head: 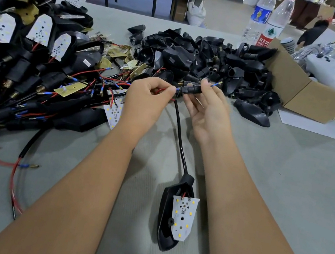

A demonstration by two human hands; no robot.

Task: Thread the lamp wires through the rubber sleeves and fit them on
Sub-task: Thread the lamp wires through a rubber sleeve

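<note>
Black ribbed rubber sleeve (191, 89) lies sideways, gripped by the right hand (206, 109); left hand (149, 93) pinches red and blue lamp wires (169, 91) at its left mouth.

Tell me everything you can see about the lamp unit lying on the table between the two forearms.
The lamp unit is a black, plastic-looking shell lying on the grey table, open side up. A white wedge-shaped LED board with small yellow chips rests tilted on it, joined by short red and black leads at its wide end. A black cable leaves the narrow neck and curves up to the hands, where the left hand pinches the wires and the right hand holds the black rubber sleeve.
</note>
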